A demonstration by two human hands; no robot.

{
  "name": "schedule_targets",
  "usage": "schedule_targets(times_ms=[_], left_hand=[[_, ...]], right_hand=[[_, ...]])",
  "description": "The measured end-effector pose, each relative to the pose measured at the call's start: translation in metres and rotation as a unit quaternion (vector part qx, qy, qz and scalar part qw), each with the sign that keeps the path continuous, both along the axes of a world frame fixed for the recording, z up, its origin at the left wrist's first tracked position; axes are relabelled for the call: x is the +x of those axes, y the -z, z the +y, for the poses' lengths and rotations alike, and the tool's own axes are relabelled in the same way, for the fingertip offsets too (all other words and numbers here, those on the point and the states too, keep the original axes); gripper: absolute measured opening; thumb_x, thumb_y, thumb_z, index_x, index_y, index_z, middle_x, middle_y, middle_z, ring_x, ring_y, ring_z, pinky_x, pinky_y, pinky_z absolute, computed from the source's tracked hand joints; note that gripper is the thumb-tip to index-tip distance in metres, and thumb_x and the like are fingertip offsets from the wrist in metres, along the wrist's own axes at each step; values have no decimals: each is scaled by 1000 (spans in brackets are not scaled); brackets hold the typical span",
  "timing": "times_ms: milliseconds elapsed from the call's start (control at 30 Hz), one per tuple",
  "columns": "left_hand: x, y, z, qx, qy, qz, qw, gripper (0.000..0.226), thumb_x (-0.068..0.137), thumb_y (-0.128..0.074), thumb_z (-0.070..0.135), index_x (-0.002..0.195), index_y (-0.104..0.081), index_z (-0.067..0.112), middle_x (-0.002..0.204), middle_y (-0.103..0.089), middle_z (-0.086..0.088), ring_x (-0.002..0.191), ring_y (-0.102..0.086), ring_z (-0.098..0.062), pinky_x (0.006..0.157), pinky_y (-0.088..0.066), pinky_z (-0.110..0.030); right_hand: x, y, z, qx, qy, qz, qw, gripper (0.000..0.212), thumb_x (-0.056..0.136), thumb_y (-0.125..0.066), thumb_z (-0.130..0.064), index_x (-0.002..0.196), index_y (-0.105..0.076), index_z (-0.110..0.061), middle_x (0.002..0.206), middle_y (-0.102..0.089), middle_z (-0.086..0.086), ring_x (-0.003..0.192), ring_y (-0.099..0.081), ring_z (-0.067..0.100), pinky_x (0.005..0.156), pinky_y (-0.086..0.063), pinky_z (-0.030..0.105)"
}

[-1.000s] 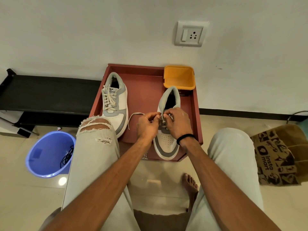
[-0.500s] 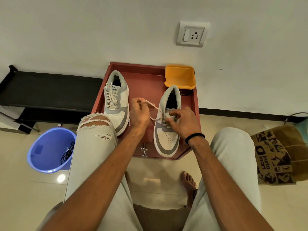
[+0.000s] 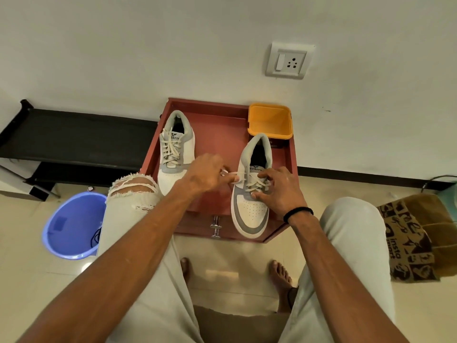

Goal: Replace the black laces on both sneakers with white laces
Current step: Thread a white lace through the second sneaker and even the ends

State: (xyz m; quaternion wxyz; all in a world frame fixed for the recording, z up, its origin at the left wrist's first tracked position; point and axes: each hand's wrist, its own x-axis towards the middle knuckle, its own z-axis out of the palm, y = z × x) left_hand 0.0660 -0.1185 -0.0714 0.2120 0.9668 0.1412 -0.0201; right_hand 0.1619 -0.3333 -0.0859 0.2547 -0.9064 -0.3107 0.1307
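Nearing completion: left sneaker (image 3: 174, 154) at frame centre-left sitting fully white-laced; left hand (image 3: 206, 174) pinching, pulling white lace (image 3: 236, 175) through right sneaker (image 3: 252, 191); right hand (image 3: 279, 191) pinning it, fingers spread.

Standing against the wall: a red-brown cabinet (image 3: 217, 134), carrying two white-laced sneakers, left (image 3: 176, 154) and right (image 3: 251, 191), well apart, with an orange tub (image 3: 270, 121) sitting at the back right corner.
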Motion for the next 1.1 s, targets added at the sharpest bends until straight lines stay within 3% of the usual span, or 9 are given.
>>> schedule_targets(times_ms=[100,200,367,467,533,633,800,933,1100], left_hand=[[1,6,5,-29,-35,0,999,43,91,-67,58,91,-82,17,60,-62,4,54,-56,-14,58,-45,-34],[0,-1,21,-105,-108,-65,986,42,93,-66,56,79,-79,18,61,-67,2,58,-61,-17,59,-48,-33],[-5,1,27,-81,-195,-33,977,34,93,-70,47,82,-81,16,54,-57,5,54,-52,-14,53,-34,-26],[-7,4,27,-65,-239,-11,969,37,91,-70,51,90,-81,15,68,-67,-6,76,-68,-29,64,-49,-32],[-10,3,20,-27,-251,2,968,37,91,-71,50,111,-78,20,96,-76,-5,98,-69,-29,86,-56,-43],[-16,2,-6,55,-217,-6,975,51,87,-77,42,130,-58,25,129,-60,-8,129,-47,-32,110,-37,-54],[-15,15,-42,26,-124,-49,991,16,87,-78,35,100,-75,25,99,-69,3,101,-63,-21,91,-54,-44],[-11,30,-56,9,-113,-55,992,23,93,-71,33,111,-75,20,100,-77,-4,88,-72,-26,78,-60,-44],[-6,31,-55,-13,-114,-90,989,14,92,-74,27,95,-81,16,90,-76,-1,72,-68,-15,68,-61,-37]], right_hand=[[1,1,0,14,0,5,1000,56,67,-94,-37,117,-68,-28,114,-56,0,106,-59,22,96,-55,42],[1,2,-1,14,0,3,1000,56,67,-94,-38,116,-68,-28,114,-57,0,106,-58,22,94,-55,42],[2,3,-1,8,-2,-1,1000,56,68,-94,-39,117,-68,-30,115,-57,-1,107,-57,22,95,-55,43],[1,2,0,0,-6,-1,1000,56,70,-93,-40,119,-67,-31,117,-57,-2,109,-57,23,96,-55,43],[0,1,0,4,-4,0,1000,57,70,-93,-38,120,-67,-30,118,-57,-1,109,-57,22,96,-54,42],[0,-1,-1,6,0,9,1000,62,70,-93,-35,125,-65,-28,121,-56,1,109,-58,21,97,-54,40],[-4,-7,1,15,5,11,1000,60,69,-94,-32,119,-62,-25,112,-55,-2,102,-58,19,92,-55,38],[-8,-9,-1,19,2,20,1000,61,70,-93,-29,122,-60,-26,114,-55,-3,103,-59,18,94,-55,38],[-11,-15,-2,81,35,37,995,56,79,-87,-22,125,-57,-30,107,-58,-4,90,-62,10,82,-55,23]])
